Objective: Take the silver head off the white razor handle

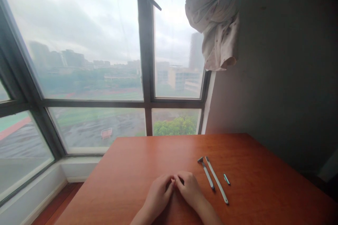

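Note:
My left hand (160, 193) and my right hand (189, 189) rest together over the near middle of the brown table (137, 154). Their fingers are curled in and the fingertips meet; whether something small is between them is hidden. Just right of my right hand lies a razor (207, 175) with a grey handle, its head pointing away from me. Beside it is a long, slim white stick (217, 181) with a dark far tip and a small hole at the near end. Further right sits a short teal-and-white piece (226, 179), too small to name.
Behind the table stand large windows with dark frames (145, 77) and a handle (154, 4). A bunched, light cloth (215, 21) hangs at the upper right, beside a dark grey wall (277, 70). A low white sill (81, 167) runs at the left.

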Tool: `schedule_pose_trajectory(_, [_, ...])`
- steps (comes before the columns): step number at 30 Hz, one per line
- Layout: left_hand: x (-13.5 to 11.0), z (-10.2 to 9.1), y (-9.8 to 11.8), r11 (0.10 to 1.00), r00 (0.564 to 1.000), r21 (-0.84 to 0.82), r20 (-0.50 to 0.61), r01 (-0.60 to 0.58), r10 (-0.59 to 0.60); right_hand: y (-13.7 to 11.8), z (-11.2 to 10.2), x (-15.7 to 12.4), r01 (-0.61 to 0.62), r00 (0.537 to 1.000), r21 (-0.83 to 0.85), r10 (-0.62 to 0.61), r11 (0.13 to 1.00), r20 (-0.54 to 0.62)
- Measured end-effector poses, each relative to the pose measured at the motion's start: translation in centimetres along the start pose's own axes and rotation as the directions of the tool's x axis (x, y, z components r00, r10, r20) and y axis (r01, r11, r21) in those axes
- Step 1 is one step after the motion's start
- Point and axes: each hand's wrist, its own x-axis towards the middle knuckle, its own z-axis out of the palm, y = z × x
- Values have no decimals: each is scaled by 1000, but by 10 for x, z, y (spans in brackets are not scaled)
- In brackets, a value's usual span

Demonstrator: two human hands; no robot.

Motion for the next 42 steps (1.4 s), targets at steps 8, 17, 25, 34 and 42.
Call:
schedule_pose_trajectory(8, [-1,-2,1,1000,1000,-27,-4,-15,15,-2,-4,-1,-27,1000,62,27,998,-6])
schedule_pose_trajectory(17, [0,-3,2,999,1000,-34,-5,-27,27,-4,-8,-4,-45,999,91,46,995,-15])
schedule_pose_trajectory(25, [0,-2,0,999,1000,-32,-6,-26,25,-2,-7,-3,-39,999,100,39,994,0])
schedule_pose_trajectory(34, [1,-3,3,998,999,-50,-1,-36,36,-3,-7,-4,-30,1000,60,30,998,-3])
schedule_pose_trajectory(42, [2,-3,2,999,1000,-31,9,-17,17,-5,-10,-5,-22,1000,34,22,999,4])
